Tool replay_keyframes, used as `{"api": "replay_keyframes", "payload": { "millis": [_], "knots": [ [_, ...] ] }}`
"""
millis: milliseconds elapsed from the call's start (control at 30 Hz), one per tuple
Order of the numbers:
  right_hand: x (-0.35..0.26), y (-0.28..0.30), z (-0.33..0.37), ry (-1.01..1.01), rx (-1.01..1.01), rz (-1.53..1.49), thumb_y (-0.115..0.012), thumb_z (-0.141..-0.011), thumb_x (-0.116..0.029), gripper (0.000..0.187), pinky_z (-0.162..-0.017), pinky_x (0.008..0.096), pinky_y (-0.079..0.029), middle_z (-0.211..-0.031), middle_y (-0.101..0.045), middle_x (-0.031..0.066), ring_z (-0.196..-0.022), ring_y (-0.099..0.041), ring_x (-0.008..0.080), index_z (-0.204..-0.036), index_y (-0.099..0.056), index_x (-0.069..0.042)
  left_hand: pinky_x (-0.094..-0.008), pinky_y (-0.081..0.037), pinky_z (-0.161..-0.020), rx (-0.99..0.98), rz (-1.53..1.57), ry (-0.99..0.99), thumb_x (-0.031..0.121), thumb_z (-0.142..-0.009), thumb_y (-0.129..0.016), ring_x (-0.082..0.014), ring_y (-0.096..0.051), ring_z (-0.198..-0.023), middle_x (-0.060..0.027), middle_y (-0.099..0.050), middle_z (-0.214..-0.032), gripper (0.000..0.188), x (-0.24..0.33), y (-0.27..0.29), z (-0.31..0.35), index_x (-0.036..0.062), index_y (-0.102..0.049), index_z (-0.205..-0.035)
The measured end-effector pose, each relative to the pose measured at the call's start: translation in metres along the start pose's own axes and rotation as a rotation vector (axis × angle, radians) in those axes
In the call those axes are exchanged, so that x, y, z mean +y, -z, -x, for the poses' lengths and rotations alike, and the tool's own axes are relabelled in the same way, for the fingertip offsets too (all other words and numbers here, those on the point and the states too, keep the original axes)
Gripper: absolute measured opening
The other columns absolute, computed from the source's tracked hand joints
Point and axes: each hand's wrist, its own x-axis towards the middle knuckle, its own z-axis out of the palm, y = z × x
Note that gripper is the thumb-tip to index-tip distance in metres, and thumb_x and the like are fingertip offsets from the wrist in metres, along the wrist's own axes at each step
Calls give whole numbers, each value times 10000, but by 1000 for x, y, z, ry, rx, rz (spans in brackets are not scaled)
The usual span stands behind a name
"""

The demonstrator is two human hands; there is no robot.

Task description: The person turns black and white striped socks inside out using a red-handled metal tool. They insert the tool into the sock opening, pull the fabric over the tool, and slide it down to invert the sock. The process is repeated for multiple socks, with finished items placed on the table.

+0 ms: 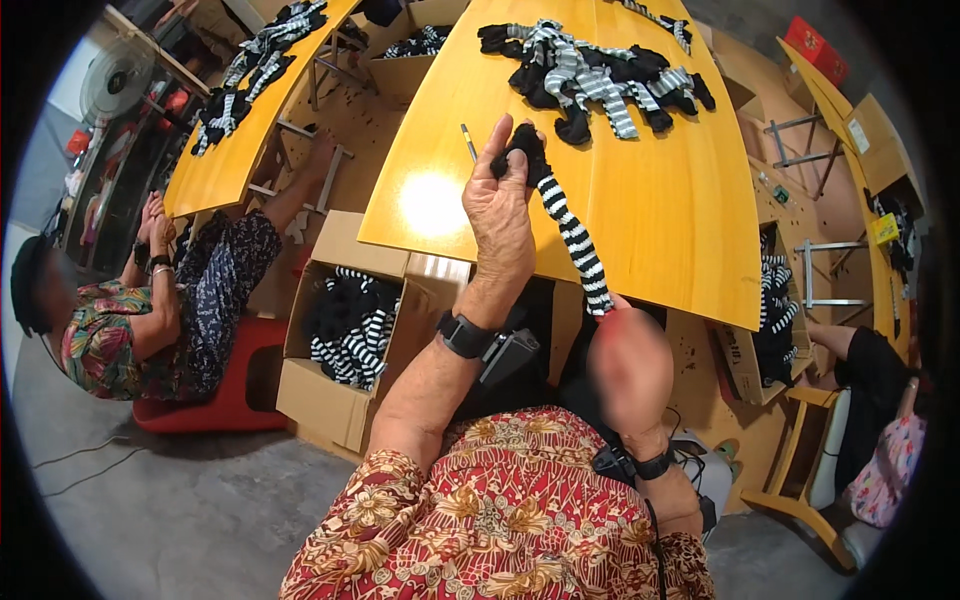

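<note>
A knitted tube with black and white stripes (572,238) and a black end (522,152) stretches between my hands over the table's near edge. I cannot tell whether it is a sock or a glove. My left hand (500,210) is closed on the black end, thumb against it. The striped end runs into my right hand (632,370), closer to my body; that hand is blurred and its fingers are unclear. Beside my left fingers shows a thin, pen-like stick (468,142). Farther up the yellow table (430,150) lies a pile of similar striped and black knits (600,85).
An open cardboard box (320,395) of striped knits stands left of me, another (745,365) to the right. A person (130,320) sits at a second yellow table (215,165) on the left; part of another (880,430) shows at right, near a wooden chair (790,500).
</note>
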Motion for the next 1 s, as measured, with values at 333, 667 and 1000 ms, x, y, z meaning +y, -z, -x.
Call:
{"api": "replay_keyframes", "payload": {
  "millis": [333, 667, 1000],
  "knots": [
    [6, 6, -16, 147, 11, 253, -564, -936, -118, 378, -478, 153, -330, -715, -562, 2, -548, -416, 18, -1298, -546, -8, -285, -546, -860, -98, -7, 205, 70, -954, -537, -213, -647, -1026, -184, -628, -1152, 475, 2, 8, 4, 10, -373, -1396],
    [-5, 3, -23, 109, -10, 132, -587, -924, -114, 378, -462, 150, -319, -708, -572, 14, -536, -423, 18, -1285, -556, -8, -322, -526, -879, -428, -423, -80, -31, -921, -532, -215, -671, -966, -172, -670, -1027, 777, 22, 16, -12, 129, -60, -1518],
    [5, -4, -25, 316, -31, 364, -581, -929, -131, 369, -492, 160, -334, -718, -560, -4, -554, -419, 18, -1273, -566, 1, -327, -548, -852, -232, 130, 357, 143, -964, -547, -220, -673, -957, -162, -671, -1065, 247, 38, 12, -8, 45, -534, -1190]
  ]
}}
